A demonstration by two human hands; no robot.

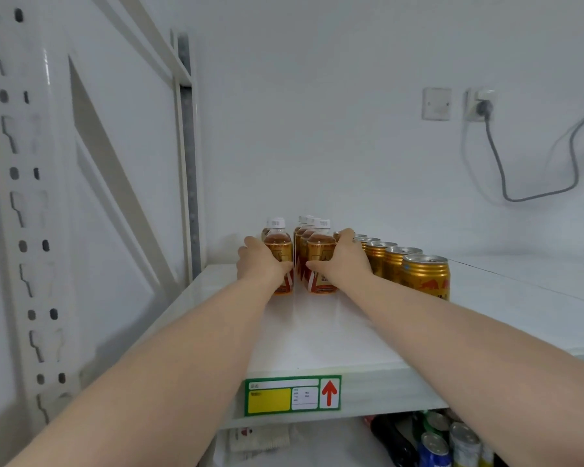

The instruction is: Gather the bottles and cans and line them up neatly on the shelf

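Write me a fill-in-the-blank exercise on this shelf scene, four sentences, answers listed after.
1. The left hand wraps the front bottle of the ____ bottle row.
2. The right hand grips a bottle whose cap is ____.
3. The gold cans stand in a row to the ____ of the bottles.
4. The arrow on the shelf label points ____.

Answers: left; white; right; up

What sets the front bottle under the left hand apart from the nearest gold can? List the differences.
The front bottle is clear plastic showing amber drink, with a white cap; the nearest gold can is opaque metal with a silver top. The bottle narrows at its neck; the can is straight-sided. The left hand grips the bottle; nothing touches the can. Both stand upright on the white shelf.
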